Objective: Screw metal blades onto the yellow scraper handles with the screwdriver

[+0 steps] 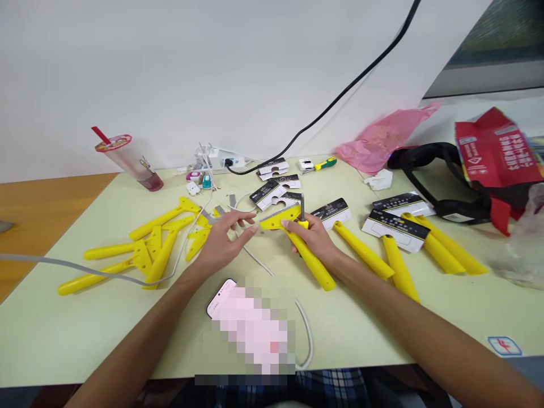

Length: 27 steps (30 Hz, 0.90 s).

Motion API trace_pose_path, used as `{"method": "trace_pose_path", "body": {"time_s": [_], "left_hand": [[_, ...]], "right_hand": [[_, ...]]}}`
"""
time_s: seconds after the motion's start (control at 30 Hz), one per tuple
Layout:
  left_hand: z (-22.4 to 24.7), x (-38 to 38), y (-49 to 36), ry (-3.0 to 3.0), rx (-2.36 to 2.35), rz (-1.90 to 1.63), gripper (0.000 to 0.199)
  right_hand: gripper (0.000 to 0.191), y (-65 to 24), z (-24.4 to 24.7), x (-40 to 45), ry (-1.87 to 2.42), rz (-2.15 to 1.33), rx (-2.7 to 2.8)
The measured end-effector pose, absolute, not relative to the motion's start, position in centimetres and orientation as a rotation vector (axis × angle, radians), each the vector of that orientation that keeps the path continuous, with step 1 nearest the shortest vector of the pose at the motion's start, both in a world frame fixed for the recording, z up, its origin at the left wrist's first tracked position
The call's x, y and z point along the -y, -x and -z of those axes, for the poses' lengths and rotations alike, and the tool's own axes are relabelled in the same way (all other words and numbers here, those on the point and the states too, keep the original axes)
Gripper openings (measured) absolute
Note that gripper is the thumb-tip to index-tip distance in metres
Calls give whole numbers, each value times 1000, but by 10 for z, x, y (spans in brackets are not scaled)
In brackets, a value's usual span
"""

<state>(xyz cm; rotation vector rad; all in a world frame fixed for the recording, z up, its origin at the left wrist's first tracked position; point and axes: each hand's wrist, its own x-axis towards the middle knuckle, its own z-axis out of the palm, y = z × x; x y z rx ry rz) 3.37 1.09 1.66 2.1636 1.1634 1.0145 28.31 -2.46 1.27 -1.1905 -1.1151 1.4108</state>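
My right hand [315, 238] is closed around a yellow scraper [314, 263], its handle slanting down to the right and its wide head pointing left. A screwdriver [302, 208] is held in the same hand, metal shaft upward; most of its handle is hidden by my fingers. A metal strip lies along the scraper head's upper edge. Just left of that head is my left hand [223, 241], thumb and fingers apart, with nothing visible in it. Beside it lie several yellow scraper parts [159, 255]. More yellow handles [365, 251] rest right of my right hand.
Black-and-white packaging cards [395, 229] lie in the middle and right. A phone [242, 317] and a white cable [306, 328] are in front. Toward the back are a drink cup [134, 164], a power strip [219, 160], another screwdriver [326, 164] and a pink bag [378, 144].
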Motion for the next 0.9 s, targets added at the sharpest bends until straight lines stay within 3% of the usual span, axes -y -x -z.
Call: {"method": "trace_pose_path", "body": {"time_s": [0.27, 0.47, 0.7, 0.9], "left_hand": [[-30, 6, -47, -1589, -982, -1000, 29], [-27, 3, -38, -1704, -851, -1113, 21], [-34, 15, -43, -1991, -635, -1134, 7], [-40, 8, -39, -2181, -755, -1054, 19]], "right_hand": [[44, -277, -27, 36, 1099, -1573, 1218], [71, -277, -29, 38, 854, -2056, 1041], [48, -270, -16, 51, 556, -2352, 888], [45, -268, -28, 55, 792, -2127, 1008]]}}
